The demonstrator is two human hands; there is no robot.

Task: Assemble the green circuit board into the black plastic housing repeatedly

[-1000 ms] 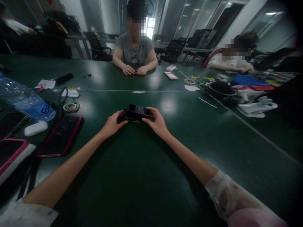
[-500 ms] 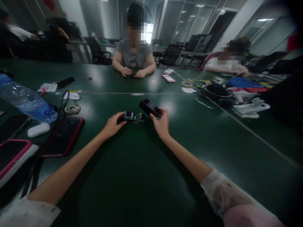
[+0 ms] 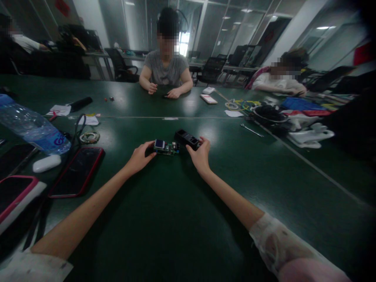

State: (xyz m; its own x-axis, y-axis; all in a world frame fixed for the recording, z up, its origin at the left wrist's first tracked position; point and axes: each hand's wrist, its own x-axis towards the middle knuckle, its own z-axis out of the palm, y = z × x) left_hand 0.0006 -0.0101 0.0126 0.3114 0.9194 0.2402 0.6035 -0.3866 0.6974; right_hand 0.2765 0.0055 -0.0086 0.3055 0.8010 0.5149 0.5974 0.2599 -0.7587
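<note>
Clock centred on circuit board. Table was dark green and glossy, with light patches reflected in it; pale seam ran across, just past the hands. Room looked like a dim office: glass partition along the back, mesh chair at 1. Person in grey sat across at 12, forearms on the table; person in white at 2.

Clutter: water bottle lay slanted between 9 and 10, bracelet nearer on the same side. Red-edged phone at 8–9, close to the left forearm; earbud-style white case beyond it, pink-edged phone further out. Black strap ran alongside the red-edged phone. Wrench just short of 3, cable heap and white plastic part past it.

Left hand had the board's 9 o'clock end pinched, thumb near side, fingers far side. Right hand pinched the outer end of black housing, at 2, tilted, right beside the board. Couldn't tell whether either piece touched the table.
</note>
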